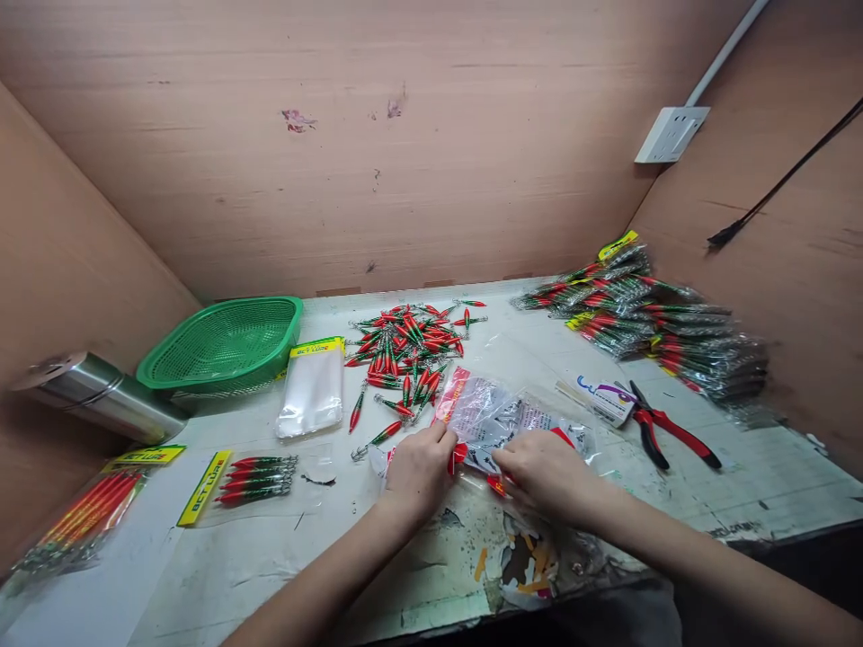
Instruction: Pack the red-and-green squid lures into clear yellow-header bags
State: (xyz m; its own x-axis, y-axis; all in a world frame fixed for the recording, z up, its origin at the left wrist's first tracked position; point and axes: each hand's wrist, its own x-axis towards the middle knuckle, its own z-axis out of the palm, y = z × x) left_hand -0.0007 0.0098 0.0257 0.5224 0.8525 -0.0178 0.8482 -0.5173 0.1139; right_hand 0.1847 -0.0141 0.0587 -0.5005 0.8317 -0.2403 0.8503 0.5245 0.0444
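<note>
Near the table's front edge, my left hand (pixel 419 469) is closed on the near left part of a printed plastic bag (pixel 475 413) with red and white parts. My right hand (pixel 549 474) grips the same bag further right, its fingers curled in. The bag lies crumpled between the two hands; whatever it contains cannot be made out. Just beyond my left hand spreads a loose pile of red and green fishing lures (pixel 404 346) with metal hooks. Right of my right hand lie red-handled pliers (pixel 664 427) and a small white packet (pixel 600 400).
Packed lures (pixel 674 323) are heaped at the right. A green basket (pixel 222 346), a steel flask (pixel 111 395) and a stack of clear bags (pixel 311 391) stand left. Nearer lie a pack of lures (pixel 260 479) and orange packed lures (pixel 91 508). Wooden panels (pixel 404 135) enclose the table.
</note>
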